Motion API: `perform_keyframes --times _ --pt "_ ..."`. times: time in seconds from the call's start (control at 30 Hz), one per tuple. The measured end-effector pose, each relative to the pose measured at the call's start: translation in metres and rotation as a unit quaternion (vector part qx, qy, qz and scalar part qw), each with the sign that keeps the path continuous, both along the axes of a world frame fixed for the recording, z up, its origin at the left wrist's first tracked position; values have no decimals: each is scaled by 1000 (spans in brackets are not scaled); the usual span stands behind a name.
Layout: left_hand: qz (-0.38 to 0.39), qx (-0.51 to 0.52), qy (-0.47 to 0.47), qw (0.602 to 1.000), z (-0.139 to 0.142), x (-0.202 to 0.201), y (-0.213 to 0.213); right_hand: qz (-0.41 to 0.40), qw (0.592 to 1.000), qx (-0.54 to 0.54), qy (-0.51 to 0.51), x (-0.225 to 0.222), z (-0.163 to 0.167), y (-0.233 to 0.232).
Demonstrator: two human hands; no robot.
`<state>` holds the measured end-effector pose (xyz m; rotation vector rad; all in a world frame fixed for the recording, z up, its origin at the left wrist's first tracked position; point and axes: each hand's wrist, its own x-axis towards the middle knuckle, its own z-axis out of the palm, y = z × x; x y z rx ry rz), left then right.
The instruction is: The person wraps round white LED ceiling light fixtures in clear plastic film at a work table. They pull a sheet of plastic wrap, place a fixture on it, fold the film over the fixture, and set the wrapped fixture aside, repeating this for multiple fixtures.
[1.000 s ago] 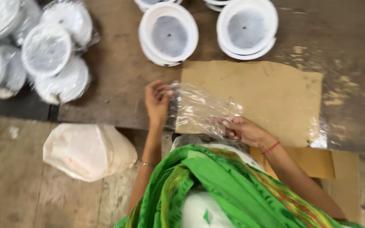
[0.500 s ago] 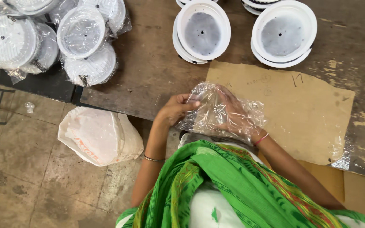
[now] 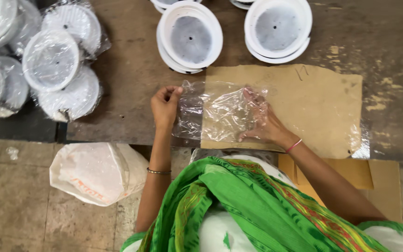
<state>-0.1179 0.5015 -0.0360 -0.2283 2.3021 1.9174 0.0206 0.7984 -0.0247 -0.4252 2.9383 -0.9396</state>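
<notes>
Hands are spreading a clear plastic bag (image 3: 218,114) on the cardboard sheet (image 3: 304,107): left hand (image 3: 165,105) pinching its 9 o'clock edge, right hand (image 3: 264,123) splayed inside. Thin film risks tearing if overstretched.

Person wears a bright green scarf (image 3: 239,200) with orange-red patterned stripes, draped over a white garment (image 3: 220,235). Thin dark bangle (image 3: 158,171) on left wrist; thin pink-red band (image 3: 293,146) on right wrist. Forearms bare.
</notes>
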Motion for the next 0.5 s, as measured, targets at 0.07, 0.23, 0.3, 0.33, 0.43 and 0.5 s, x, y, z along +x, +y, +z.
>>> perform_keyframes --times 0.07,0.23,0.3,0.33,0.43,0.5 --pt "2 -134 101 986 8 7 5 -16 1000 7 -1 7 -1 5" --pt "40 -380 297 875 31 18 29 -39 998 16 -46 10 -15 5" --pt "48 -333 324 884 45 29 41 -33 999 19 -2 12 -23 5" --pt "53 -308 337 888 51 38 51 -29 999 22 21 13 -27 6" --pt "-126 -188 282 932 66 86 99 -65 998 24 -14 10 -42 3" --pt "-243 -170 219 930 71 119 131 -50 996 58 46 10 -48 3"
